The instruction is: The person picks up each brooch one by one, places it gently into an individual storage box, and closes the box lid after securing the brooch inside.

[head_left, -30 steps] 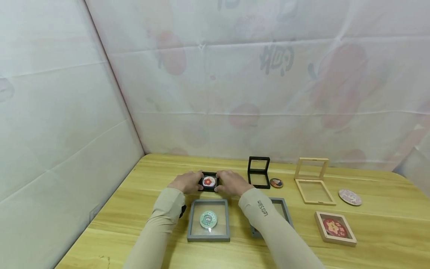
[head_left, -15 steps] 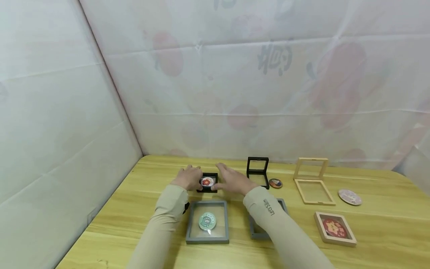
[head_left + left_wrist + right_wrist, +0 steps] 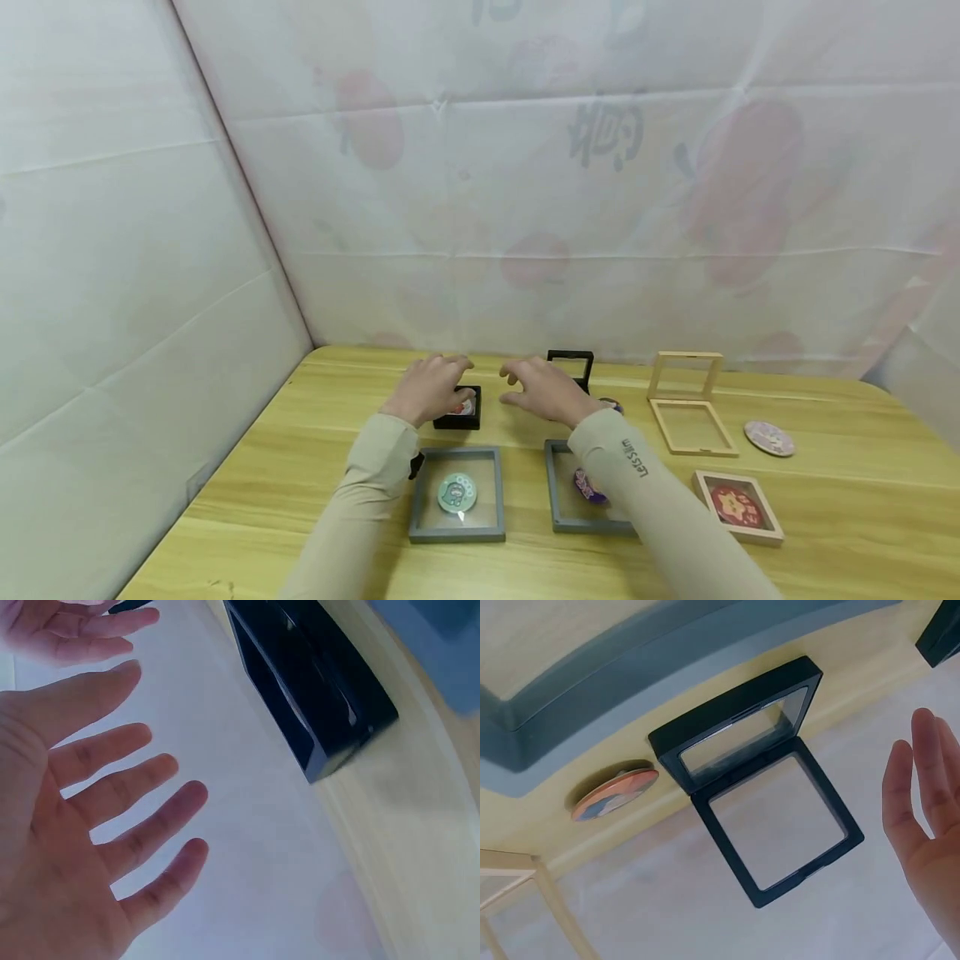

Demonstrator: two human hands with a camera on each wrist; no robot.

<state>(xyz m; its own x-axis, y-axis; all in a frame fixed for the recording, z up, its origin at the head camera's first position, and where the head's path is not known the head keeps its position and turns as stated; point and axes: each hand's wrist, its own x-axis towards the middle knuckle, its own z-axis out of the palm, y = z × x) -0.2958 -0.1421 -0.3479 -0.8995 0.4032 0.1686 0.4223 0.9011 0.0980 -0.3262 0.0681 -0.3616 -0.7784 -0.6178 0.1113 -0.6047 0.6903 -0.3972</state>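
A small black display frame (image 3: 457, 422) stands on the table, shut, with a white badge bearing a red flower (image 3: 463, 407) inside; fingers partly hide it. Just above its left side hovers my left hand (image 3: 427, 390), fingers spread and holding nothing. My right hand (image 3: 551, 390) hangs to the right of that frame, fingers loosely bent, nothing in them. Beyond it a second black frame (image 3: 572, 357) stands with its lid raised, partly covered by the hand; the right wrist view shows it whole, beside a round badge (image 3: 615, 793). In the left wrist view the closed black frame (image 3: 315, 682) appears apart from the fingers.
Nearer the front lie two grey frames: one (image 3: 457, 537) with a green badge (image 3: 457, 493), another (image 3: 592, 527) with a purple badge (image 3: 588, 487), overlapped by the right sleeve. Rightward are an open wooden frame (image 3: 693, 452), a pale badge (image 3: 769, 437) and a closed wooden frame (image 3: 772, 537) holding a red badge.
Both hands have let go of the small black frame. The right hand has moved off to the right; the left has risen and shifted slightly over it. The frame stays in place.
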